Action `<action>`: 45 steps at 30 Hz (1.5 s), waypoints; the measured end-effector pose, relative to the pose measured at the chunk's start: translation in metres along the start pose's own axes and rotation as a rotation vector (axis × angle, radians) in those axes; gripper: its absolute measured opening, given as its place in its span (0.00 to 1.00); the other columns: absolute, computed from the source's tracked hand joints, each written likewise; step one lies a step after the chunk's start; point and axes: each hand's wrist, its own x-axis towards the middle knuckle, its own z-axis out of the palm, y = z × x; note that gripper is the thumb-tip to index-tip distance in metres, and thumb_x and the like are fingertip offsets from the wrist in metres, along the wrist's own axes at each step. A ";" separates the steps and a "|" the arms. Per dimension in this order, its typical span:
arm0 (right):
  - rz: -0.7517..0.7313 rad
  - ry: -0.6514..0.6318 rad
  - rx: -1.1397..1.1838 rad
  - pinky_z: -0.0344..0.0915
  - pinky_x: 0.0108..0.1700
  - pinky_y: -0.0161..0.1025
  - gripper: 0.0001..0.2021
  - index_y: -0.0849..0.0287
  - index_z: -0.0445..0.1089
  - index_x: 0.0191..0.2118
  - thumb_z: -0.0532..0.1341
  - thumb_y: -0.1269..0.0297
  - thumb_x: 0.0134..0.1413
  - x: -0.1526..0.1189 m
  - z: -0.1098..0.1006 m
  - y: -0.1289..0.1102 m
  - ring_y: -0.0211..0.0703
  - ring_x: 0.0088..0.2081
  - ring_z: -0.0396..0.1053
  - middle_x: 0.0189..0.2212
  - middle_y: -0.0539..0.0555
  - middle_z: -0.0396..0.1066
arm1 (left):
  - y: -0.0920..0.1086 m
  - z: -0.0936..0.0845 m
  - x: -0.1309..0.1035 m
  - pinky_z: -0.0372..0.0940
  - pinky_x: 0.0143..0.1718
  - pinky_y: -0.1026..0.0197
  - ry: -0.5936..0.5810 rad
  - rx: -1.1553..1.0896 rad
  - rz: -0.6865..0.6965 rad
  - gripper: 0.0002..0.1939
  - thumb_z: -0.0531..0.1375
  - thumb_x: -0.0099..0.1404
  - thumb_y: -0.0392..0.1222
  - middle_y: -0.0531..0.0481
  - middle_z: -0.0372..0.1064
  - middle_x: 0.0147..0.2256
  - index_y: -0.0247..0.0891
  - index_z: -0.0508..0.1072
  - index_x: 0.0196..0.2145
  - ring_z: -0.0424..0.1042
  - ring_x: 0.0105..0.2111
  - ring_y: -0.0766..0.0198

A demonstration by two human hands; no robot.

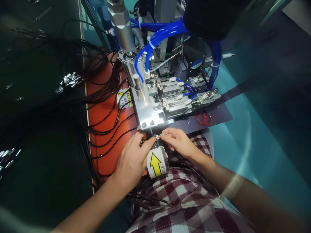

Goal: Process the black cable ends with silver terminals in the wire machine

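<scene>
My left hand (133,157) is closed, thumb and forefinger pinching a black cable near its stripped end. My right hand (178,140) meets it from the other side, fingertips pressed together on the thin wire ends (157,137) of that cable. Both hands are at the front edge of a metal machine (148,111), just above a white block with a yellow arrow (155,163). The wires are small, and fingers partly cover them.
Black cables (104,129) run across an orange board (104,158) on the left, some with shiny metal ends (70,80). Red-handled scissors (204,119) lie on a dark sheet to the right. Blue air tubes (167,30) arch over the machine. More cables (150,197) rest on the lap.
</scene>
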 end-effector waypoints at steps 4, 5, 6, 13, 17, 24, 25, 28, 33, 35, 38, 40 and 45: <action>0.009 0.070 0.075 0.51 0.20 0.32 0.16 0.60 0.66 0.30 0.61 0.50 0.51 0.001 0.002 0.003 0.31 0.16 0.55 0.18 0.43 0.60 | 0.014 -0.004 -0.001 0.67 0.37 0.54 -0.095 0.153 -0.008 0.19 0.51 0.64 0.28 0.42 0.65 0.39 0.36 0.68 0.50 0.63 0.37 0.56; 0.006 0.083 0.089 0.52 0.20 0.32 0.17 0.60 0.66 0.31 0.60 0.48 0.52 0.001 0.003 0.003 0.31 0.17 0.56 0.19 0.44 0.62 | 0.016 -0.003 -0.001 0.67 0.37 0.54 -0.118 0.125 -0.013 0.20 0.50 0.63 0.27 0.42 0.65 0.41 0.35 0.67 0.51 0.63 0.38 0.56; 0.001 0.092 0.097 0.54 0.21 0.33 0.18 0.60 0.65 0.30 0.59 0.47 0.52 0.001 0.005 0.003 0.31 0.17 0.57 0.20 0.45 0.63 | 0.017 -0.002 -0.002 0.68 0.37 0.55 -0.127 0.084 -0.017 0.20 0.49 0.63 0.26 0.42 0.65 0.42 0.34 0.66 0.51 0.63 0.38 0.56; -0.046 0.099 0.131 0.54 0.23 0.33 0.15 0.59 0.61 0.28 0.60 0.51 0.53 0.003 0.017 0.005 0.31 0.18 0.56 0.18 0.43 0.60 | 0.008 0.009 -0.006 0.69 0.42 0.55 -0.031 -0.036 -0.005 0.18 0.49 0.64 0.27 0.40 0.65 0.44 0.31 0.66 0.50 0.65 0.42 0.56; -0.122 0.151 -0.027 0.56 0.24 0.34 0.14 0.57 0.61 0.28 0.57 0.53 0.56 0.001 0.016 0.007 0.33 0.19 0.59 0.19 0.44 0.60 | 0.005 0.009 -0.008 0.69 0.43 0.55 -0.007 -0.064 -0.009 0.18 0.48 0.65 0.28 0.42 0.66 0.44 0.34 0.65 0.52 0.66 0.42 0.57; 0.018 0.054 0.117 0.54 0.25 0.34 0.18 0.58 0.60 0.25 0.60 0.49 0.52 0.005 0.013 0.004 0.33 0.19 0.55 0.15 0.43 0.58 | 0.007 0.010 -0.008 0.69 0.43 0.52 -0.014 0.014 0.046 0.18 0.49 0.65 0.28 0.39 0.66 0.45 0.32 0.64 0.52 0.65 0.43 0.54; 0.028 0.037 0.150 0.54 0.25 0.34 0.18 0.58 0.60 0.24 0.60 0.48 0.51 0.005 0.014 0.004 0.32 0.19 0.55 0.15 0.43 0.58 | 0.007 0.011 -0.008 0.68 0.43 0.52 -0.008 0.026 0.050 0.18 0.49 0.65 0.28 0.39 0.66 0.45 0.30 0.64 0.52 0.65 0.44 0.53; 0.012 0.046 0.198 0.55 0.26 0.34 0.18 0.58 0.60 0.25 0.59 0.48 0.52 0.005 0.017 0.006 0.32 0.20 0.57 0.18 0.44 0.60 | 0.008 0.014 -0.008 0.68 0.43 0.53 0.014 0.039 0.036 0.19 0.49 0.64 0.27 0.40 0.66 0.45 0.31 0.65 0.51 0.64 0.43 0.54; -0.147 0.225 0.084 0.53 0.25 0.34 0.14 0.57 0.59 0.29 0.56 0.53 0.58 0.003 0.029 0.019 0.34 0.22 0.55 0.21 0.44 0.56 | 0.008 0.014 -0.006 0.67 0.40 0.54 -0.022 0.076 0.038 0.19 0.49 0.64 0.27 0.40 0.66 0.44 0.31 0.66 0.51 0.64 0.40 0.55; -0.227 0.292 0.005 0.54 0.27 0.35 0.12 0.57 0.59 0.29 0.55 0.55 0.59 0.004 0.031 0.022 0.35 0.24 0.55 0.23 0.45 0.56 | 0.008 0.014 -0.003 0.67 0.39 0.54 -0.048 0.094 0.034 0.19 0.48 0.64 0.28 0.40 0.66 0.44 0.32 0.66 0.51 0.64 0.39 0.55; -0.235 0.291 0.019 0.55 0.28 0.35 0.13 0.57 0.59 0.28 0.55 0.54 0.58 0.006 0.032 0.022 0.35 0.24 0.54 0.23 0.45 0.55 | 0.009 0.014 0.000 0.67 0.40 0.53 -0.078 0.093 0.010 0.20 0.48 0.63 0.27 0.41 0.66 0.43 0.34 0.67 0.51 0.64 0.39 0.55; -0.166 0.209 0.115 0.53 0.25 0.35 0.14 0.57 0.58 0.28 0.56 0.52 0.56 0.007 0.030 0.020 0.34 0.22 0.52 0.20 0.44 0.53 | 0.010 0.012 -0.005 0.66 0.43 0.54 -0.074 0.040 -0.032 0.20 0.48 0.64 0.28 0.42 0.66 0.44 0.36 0.67 0.51 0.65 0.42 0.56; -0.114 0.137 0.146 0.52 0.23 0.33 0.17 0.58 0.58 0.27 0.57 0.48 0.54 0.008 0.025 0.016 0.31 0.19 0.52 0.19 0.42 0.55 | 0.022 0.007 -0.039 0.64 0.50 0.51 -0.009 0.014 -0.246 0.23 0.46 0.68 0.34 0.40 0.60 0.52 0.37 0.56 0.61 0.62 0.50 0.55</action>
